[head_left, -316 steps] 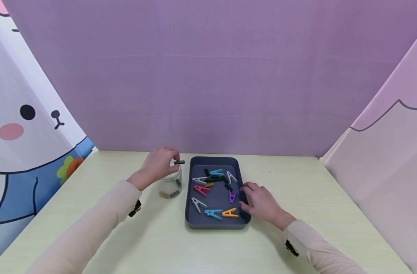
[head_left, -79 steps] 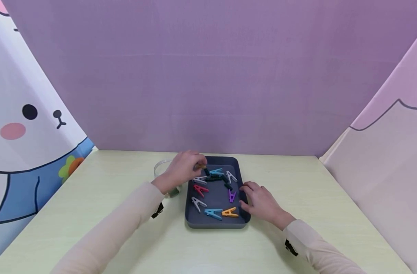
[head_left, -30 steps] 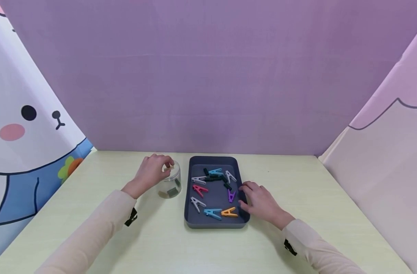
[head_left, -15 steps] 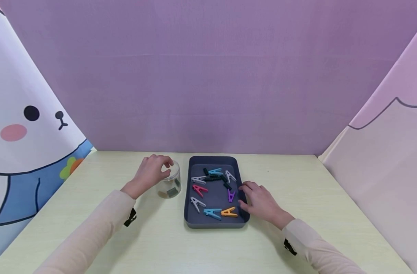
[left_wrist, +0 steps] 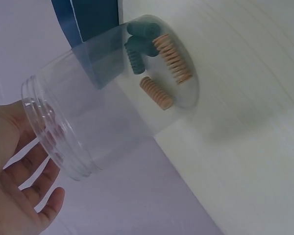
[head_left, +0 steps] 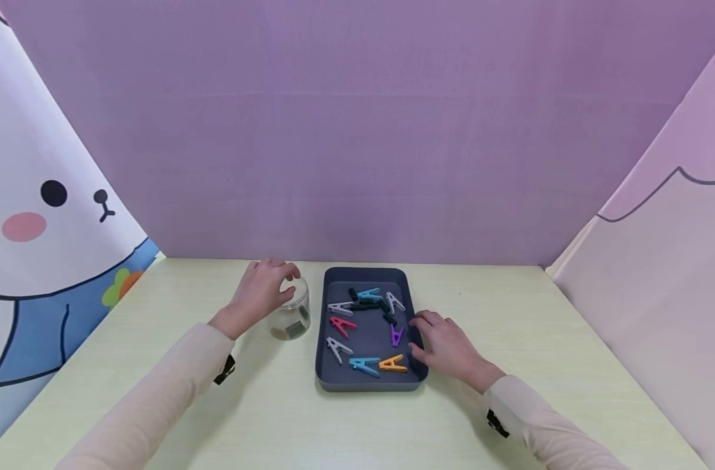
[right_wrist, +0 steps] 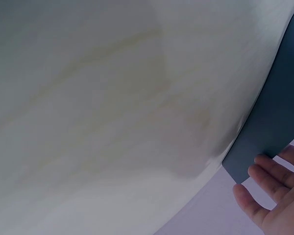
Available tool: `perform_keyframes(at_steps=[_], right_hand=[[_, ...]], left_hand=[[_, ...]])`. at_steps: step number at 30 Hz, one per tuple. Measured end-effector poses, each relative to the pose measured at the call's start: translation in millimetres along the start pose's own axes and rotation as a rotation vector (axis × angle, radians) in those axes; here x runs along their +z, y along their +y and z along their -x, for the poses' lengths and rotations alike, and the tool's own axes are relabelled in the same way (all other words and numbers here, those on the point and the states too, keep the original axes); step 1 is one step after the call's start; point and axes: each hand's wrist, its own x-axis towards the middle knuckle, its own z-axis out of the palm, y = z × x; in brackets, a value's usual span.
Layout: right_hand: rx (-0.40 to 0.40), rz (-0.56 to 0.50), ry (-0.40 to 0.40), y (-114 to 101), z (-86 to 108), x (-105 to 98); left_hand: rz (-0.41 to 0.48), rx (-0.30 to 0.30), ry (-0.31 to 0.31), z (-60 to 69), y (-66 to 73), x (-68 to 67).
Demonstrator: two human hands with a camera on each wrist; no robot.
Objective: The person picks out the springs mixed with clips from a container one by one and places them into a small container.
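My left hand (head_left: 262, 292) hovers at the mouth of a clear plastic jar (head_left: 290, 320), fingers loosely bent and nothing between them. In the left wrist view, two orange springs (left_wrist: 172, 59) and a few green springs (left_wrist: 135, 59) lie at the bottom of the jar. To the jar's right is a dark grey tray (head_left: 372, 386). Several dark green springs (head_left: 366, 306) lie in its upper half, among clothespins. My right hand (head_left: 448, 346) rests its fingertips against the tray's right rim; the right wrist view shows those fingers beside the tray's outer wall (right_wrist: 272, 107).
Around the tray's floor are scattered clothespins: a red clothespin (head_left: 342, 326), a purple clothespin (head_left: 396, 335), a yellow clothespin (head_left: 393, 364), a blue clothespin (head_left: 365, 366) and several others. A purple cloth (head_left: 357, 130) stands behind the pale table (head_left: 310, 431).
My left hand took an orange spring from the tray and carried it left to the jar. Its fingers have since let the spring go and spread slightly. My right hand has stayed put.
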Motion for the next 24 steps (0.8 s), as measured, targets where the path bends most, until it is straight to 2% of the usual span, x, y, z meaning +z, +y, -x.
perform_keyframes(at_steps=[5,13,17,24], right_hand=[[-0.006,0.014,0.006,1,-1.5,3],[-0.014,0.014,0.016,2,-2.1,4],[-0.010,0.011,0.011,2,-1.8,4],[-0.003,0.009,0.004,1,-1.3,3]], left_hand=[[0.008,0.020,0.026,-5.5,4.1,-0.3],[0.030,0.045,0.010,-13.6,17.8,4.7],[0.029,0.058,-0.009,-16.1,28.3,9.1],[0.005,0.050,-0.091,-19.7,46.6,18.7]])
